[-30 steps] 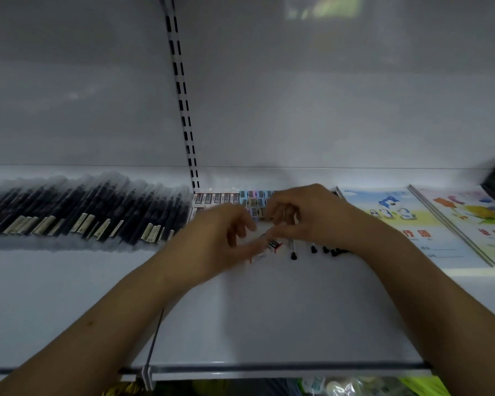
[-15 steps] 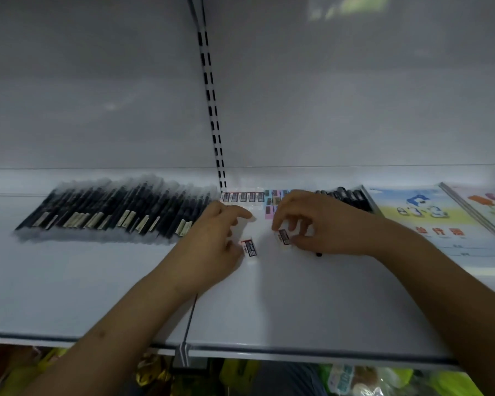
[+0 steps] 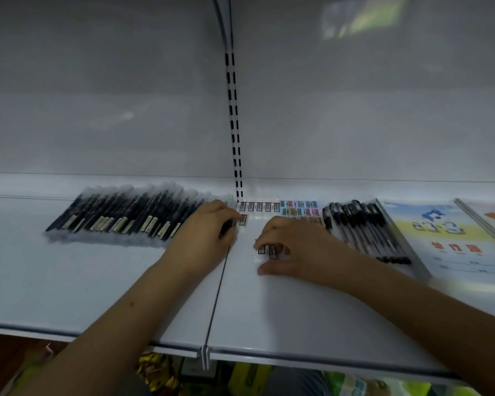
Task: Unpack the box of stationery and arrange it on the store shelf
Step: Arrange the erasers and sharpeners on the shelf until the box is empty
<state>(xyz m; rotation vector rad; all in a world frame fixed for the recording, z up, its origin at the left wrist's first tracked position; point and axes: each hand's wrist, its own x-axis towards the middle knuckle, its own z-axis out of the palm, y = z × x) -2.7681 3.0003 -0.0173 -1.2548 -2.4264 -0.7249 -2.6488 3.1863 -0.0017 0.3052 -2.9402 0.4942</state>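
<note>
Small white erasers with dark printed sleeves, mid-shelf. One eraser sits at the fingertips of the left hand, just in front of the back row of erasers that lies against the rear wall; the fingers are curled down on it, though whether they pinch it or merely press it flat cannot be told. A few more erasers are gathered under the right hand, whose fingers are closed loosely around them with the thumb stretched along the shelf. Beside the back row lie pastel-coloured erasers, then loose black pens and workbooks to the right; wrapped black pens fill the left bay. Judged risks — the right hand holds several small pieces at once, so one may slip out and skid toward the shelf's front edge; the left hand works hard against the wrapped pens, and a sideways nudge could disturb that row or knock the erasers out of line
</note>
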